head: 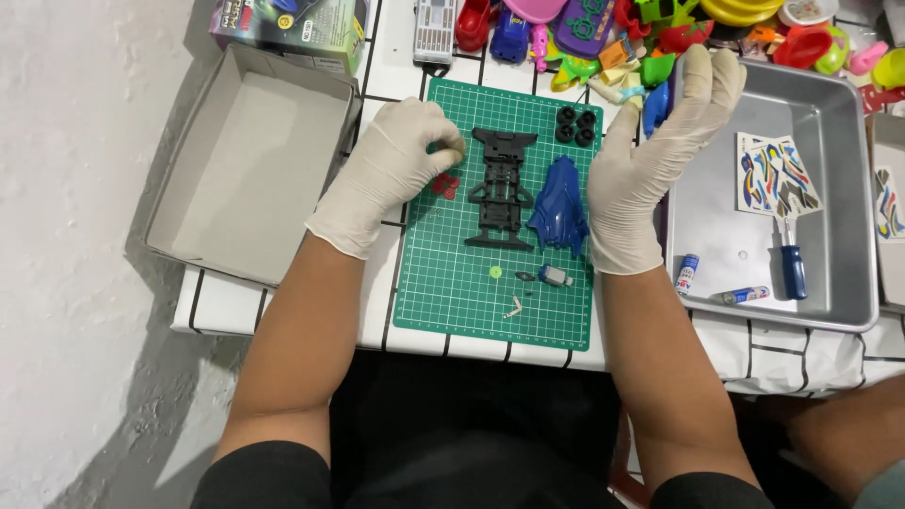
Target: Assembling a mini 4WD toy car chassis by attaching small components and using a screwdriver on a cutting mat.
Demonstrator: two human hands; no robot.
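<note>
Both hands wear white gloves over a green cutting mat [452,292]. My left hand [401,160] rests at the mat's left edge with fingers curled, pinching something too small to make out; red wheel parts [445,184] lie just under it. My right hand [655,141] is raised at the mat's right edge, fingers up, gripping a small blue part [655,108]. Between the hands lie a black toy car chassis [500,188], a blue car body shell [561,207] and black tyres [576,124]. A small motor [555,275], a green gear [496,271] and tiny metal bits lie nearer me.
An open grey cardboard box [250,160] sits at left. A metal tray [830,283] at right holds a sticker sheet [775,176], a blue screwdriver [792,264] and two batteries [716,283]. Colourful plastic toys [650,33] crowd the table's far edge. Another person's arm [844,434] shows at lower right.
</note>
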